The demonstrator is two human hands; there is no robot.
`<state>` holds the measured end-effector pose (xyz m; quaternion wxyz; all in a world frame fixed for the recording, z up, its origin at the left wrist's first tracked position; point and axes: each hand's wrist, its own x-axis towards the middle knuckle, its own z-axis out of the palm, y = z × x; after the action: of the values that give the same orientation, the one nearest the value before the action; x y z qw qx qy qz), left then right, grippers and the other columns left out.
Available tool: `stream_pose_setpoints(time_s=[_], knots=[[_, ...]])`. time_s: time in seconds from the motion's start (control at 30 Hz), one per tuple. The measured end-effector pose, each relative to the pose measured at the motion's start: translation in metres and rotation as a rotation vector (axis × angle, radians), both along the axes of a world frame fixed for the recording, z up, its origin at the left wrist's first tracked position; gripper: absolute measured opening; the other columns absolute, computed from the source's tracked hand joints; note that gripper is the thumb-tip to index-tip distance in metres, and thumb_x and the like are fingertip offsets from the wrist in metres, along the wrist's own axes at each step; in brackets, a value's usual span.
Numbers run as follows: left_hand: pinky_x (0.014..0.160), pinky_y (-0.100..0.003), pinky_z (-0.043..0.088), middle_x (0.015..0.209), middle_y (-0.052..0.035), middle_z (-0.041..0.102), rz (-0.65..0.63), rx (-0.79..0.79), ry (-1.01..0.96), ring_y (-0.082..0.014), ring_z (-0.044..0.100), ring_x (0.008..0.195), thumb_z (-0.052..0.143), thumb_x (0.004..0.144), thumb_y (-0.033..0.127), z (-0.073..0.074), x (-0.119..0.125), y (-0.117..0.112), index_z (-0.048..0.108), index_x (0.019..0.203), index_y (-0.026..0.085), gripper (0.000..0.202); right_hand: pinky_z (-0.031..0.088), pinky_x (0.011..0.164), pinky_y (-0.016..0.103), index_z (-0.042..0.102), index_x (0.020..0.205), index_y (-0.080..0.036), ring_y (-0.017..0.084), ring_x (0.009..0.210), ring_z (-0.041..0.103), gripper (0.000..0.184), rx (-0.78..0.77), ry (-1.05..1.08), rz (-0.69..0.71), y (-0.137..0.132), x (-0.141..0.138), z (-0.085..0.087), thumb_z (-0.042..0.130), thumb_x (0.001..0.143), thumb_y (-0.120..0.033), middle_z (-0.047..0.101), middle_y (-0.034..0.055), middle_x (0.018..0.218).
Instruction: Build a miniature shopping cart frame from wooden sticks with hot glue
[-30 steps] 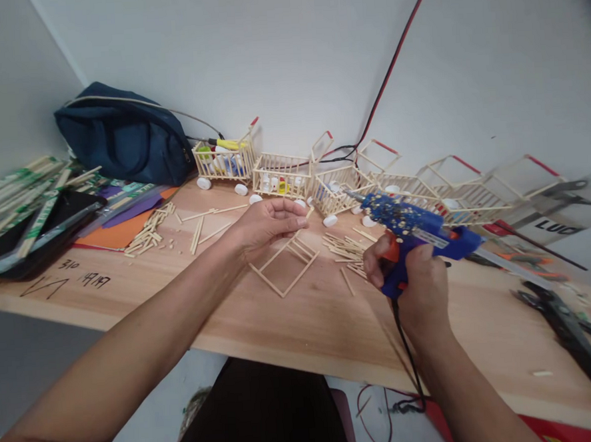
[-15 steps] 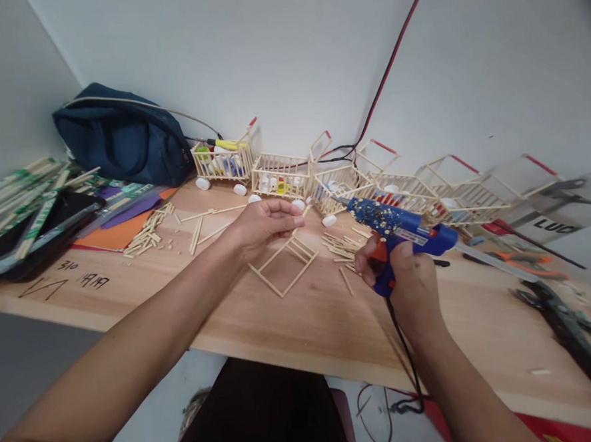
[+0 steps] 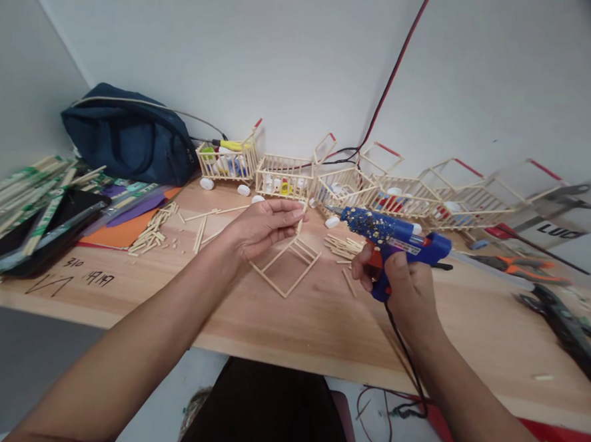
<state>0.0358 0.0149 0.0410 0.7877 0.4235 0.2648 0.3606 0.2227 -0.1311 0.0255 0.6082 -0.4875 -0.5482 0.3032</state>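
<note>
My left hand [image 3: 263, 229] pinches a short wooden stick [image 3: 303, 215] between thumb and fingers, above the table. Below it, a small square frame of thin sticks [image 3: 303, 274] lies on the wood, with extra crossbars along its far side. My right hand [image 3: 414, 290] is wrapped round a blue glue gun [image 3: 389, 232], index finger at the orange trigger. The gun's nozzle points left toward the stick, with a gap between them. Right of the frame lies a pile of short sticks [image 3: 344, 247].
Several miniature stick carts [image 3: 285, 175] with red handles line the wall. To the left are a blue bag [image 3: 130, 138], packaged sticks [image 3: 38, 197], coloured paper [image 3: 111, 234] and more cut sticks [image 3: 151, 235]. Orange-handled pliers [image 3: 528, 267] and a large black-handled tool [image 3: 577, 337] lie right.
The glue gun has moved slightly left, its nozzle closer to my left hand. The stick in my left hand now shows more clearly. The whole view has shifted a little.
</note>
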Motion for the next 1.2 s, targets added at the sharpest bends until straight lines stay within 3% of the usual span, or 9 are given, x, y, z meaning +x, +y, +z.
stream_pose_setpoints(time_s=[0.4, 0.7, 1.2], knots=[[0.07, -0.018, 0.055, 0.083, -0.0054, 0.071, 0.026, -0.145, -0.126, -0.0083, 0.067, 0.072, 0.062, 0.084, -0.005, 0.001, -0.001, 0.004, 0.069, 0.083, 0.008, 0.014, 0.038, 0.048, 0.025, 0.06, 0.084, -0.018, 0.011, 0.052, 0.05, 0.04, -0.004, -0.143, 0.065, 0.0, 0.006, -0.008, 0.049, 0.095, -0.055, 0.064, 0.0034, 0.072], [0.069, -0.016, 0.056, 0.077, -0.0033, 0.07, 0.042, -0.183, -0.146, -0.0071, 0.067, 0.068, 0.057, 0.085, -0.006, 0.003, 0.001, 0.0, 0.067, 0.082, 0.008, 0.018, 0.037, 0.05, 0.028, 0.063, 0.078, -0.018, 0.014, 0.051, 0.05, 0.044, -0.027, -0.317, 0.035, -0.001, 0.011, -0.016, 0.048, 0.095, -0.056, 0.05, -0.001, 0.056], [0.068, -0.014, 0.056, 0.073, -0.0019, 0.067, 0.037, -0.22, -0.167, -0.0054, 0.065, 0.064, 0.055, 0.088, -0.005, 0.006, 0.003, -0.004, 0.066, 0.077, 0.008, 0.02, 0.04, 0.051, 0.028, 0.059, 0.07, -0.019, 0.013, 0.051, 0.053, 0.043, -0.062, -0.411, -0.022, 0.0, 0.011, -0.013, 0.049, 0.093, -0.053, 0.058, 0.0009, 0.062]])
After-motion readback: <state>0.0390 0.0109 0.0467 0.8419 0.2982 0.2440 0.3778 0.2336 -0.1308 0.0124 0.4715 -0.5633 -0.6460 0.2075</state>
